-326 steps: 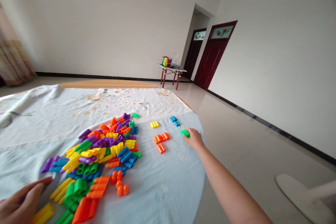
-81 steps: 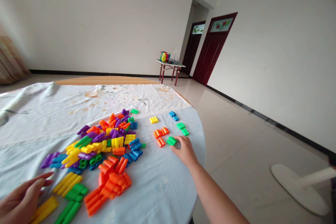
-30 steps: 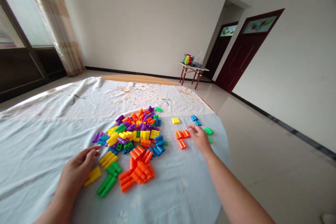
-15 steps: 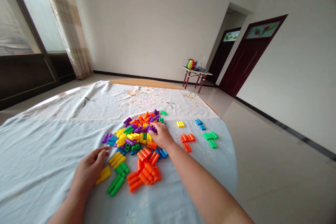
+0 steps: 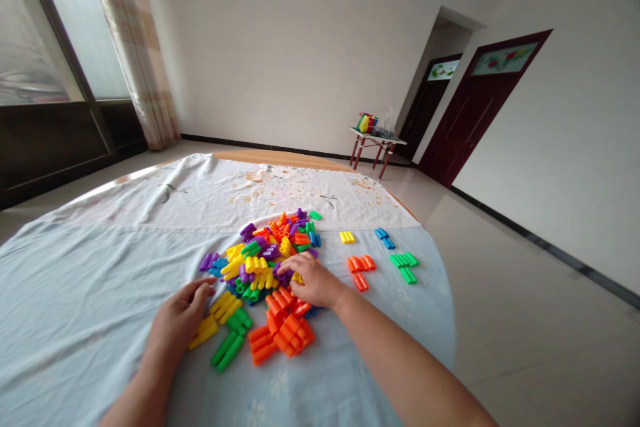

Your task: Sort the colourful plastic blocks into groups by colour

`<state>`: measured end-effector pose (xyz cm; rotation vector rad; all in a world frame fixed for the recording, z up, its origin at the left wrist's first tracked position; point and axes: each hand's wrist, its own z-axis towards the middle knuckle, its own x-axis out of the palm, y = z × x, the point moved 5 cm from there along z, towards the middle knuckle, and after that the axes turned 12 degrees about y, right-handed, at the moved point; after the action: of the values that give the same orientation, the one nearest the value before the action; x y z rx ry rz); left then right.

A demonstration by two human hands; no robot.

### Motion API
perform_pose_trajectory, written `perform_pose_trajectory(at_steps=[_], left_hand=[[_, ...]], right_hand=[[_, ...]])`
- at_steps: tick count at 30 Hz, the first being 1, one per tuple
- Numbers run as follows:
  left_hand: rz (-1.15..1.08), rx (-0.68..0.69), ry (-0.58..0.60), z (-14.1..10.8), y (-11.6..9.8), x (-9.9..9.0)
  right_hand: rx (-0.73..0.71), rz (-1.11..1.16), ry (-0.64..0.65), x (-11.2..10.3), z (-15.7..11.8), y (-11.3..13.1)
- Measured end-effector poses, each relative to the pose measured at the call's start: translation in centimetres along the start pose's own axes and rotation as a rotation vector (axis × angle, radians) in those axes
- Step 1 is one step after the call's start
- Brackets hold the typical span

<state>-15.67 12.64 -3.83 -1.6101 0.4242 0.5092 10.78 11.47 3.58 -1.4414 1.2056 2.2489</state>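
Note:
A mixed heap of plastic tube-shaped building blocks (image 5: 257,263) in purple, yellow, green, blue and orange lies on the cloth-covered table. My right hand (image 5: 315,280) reaches into the heap's near right side. Its thumb and index finger are apart, around purple and yellow blocks (image 5: 298,277) that seem to lie in the heap. At the heap's left edge rests my left hand (image 5: 180,317), fingers loosely stretched forward, with nothing visible in it. Yellow blocks (image 5: 225,307) lie beside its fingertips. Green blocks (image 5: 233,337) and a cluster of orange blocks (image 5: 285,330) are nearer to me.
On the right of the tablecloth (image 5: 100,293) lie separate groups: a yellow block (image 5: 347,237), orange blocks (image 5: 361,270), blue blocks (image 5: 385,238) and green blocks (image 5: 405,265). A small side table (image 5: 377,138) with bags stands by the far wall.
My right hand has moved toward me, from the heap's upper right to its lower right. My left hand stays at the heap's left edge. The view has shifted slightly.

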Motion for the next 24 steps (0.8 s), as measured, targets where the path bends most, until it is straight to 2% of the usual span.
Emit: perform_pose_trajectory(at_steps=[3,6,10,12,18,24], left_hand=[[0.003,0.008,-0.004,-0.1,-0.1,0.0],[0.009,0.014,-0.004,-0.1,-0.2,0.0],[0.011,0.005,0.001,0.0,0.0,0.0],[0.008,0.000,0.001,0.1,0.1,0.0],[-0.008,-0.014,0.011,-0.1,0.1,0.0],[-0.018,-0.011,0.007,-0.3,-0.1,0.0]], right_hand=[[-0.097,0.040,0.061,0.0,-1.7,1.4],[-0.090,0.096,0.076,-0.2,-2.8,2.0],[0.069,0.070,-0.119,-1.2,-3.2,1.5],[0.130,0.014,-0.155,-0.9,-3.0,1.4],[0.144,-0.096,0.002,2.1,-2.5,1.9],[0.108,-0.052,-0.017,1.9,-2.9,1.6]])
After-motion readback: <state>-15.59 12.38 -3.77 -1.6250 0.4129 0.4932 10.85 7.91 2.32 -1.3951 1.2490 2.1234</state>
